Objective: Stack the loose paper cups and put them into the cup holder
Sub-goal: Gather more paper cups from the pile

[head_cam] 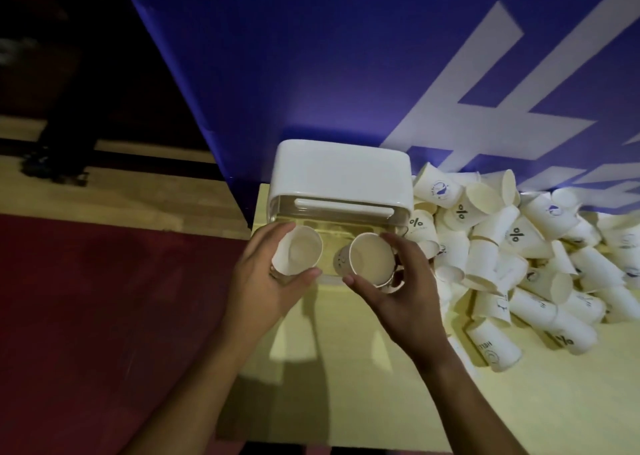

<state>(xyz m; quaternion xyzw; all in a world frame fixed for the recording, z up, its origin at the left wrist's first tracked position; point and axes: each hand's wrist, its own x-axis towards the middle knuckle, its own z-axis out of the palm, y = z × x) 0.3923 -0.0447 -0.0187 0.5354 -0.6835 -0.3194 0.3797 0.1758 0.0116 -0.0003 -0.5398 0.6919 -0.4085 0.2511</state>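
My left hand grips a white paper cup, its open mouth facing me. My right hand holds a second paper cup, also mouth toward me, with further cup rims showing under my fingers. Both cups hover just in front of the white cup holder, a box with a clear front flap standing on the pale table. To the right a large heap of loose paper cups lies tumbled on the table, several printed with a percent sign.
A blue wall panel with white lettering rises right behind the holder and the heap. The table's left edge runs beside my left forearm, with dark red floor below. A person's legs and dark shoes stand at far left.
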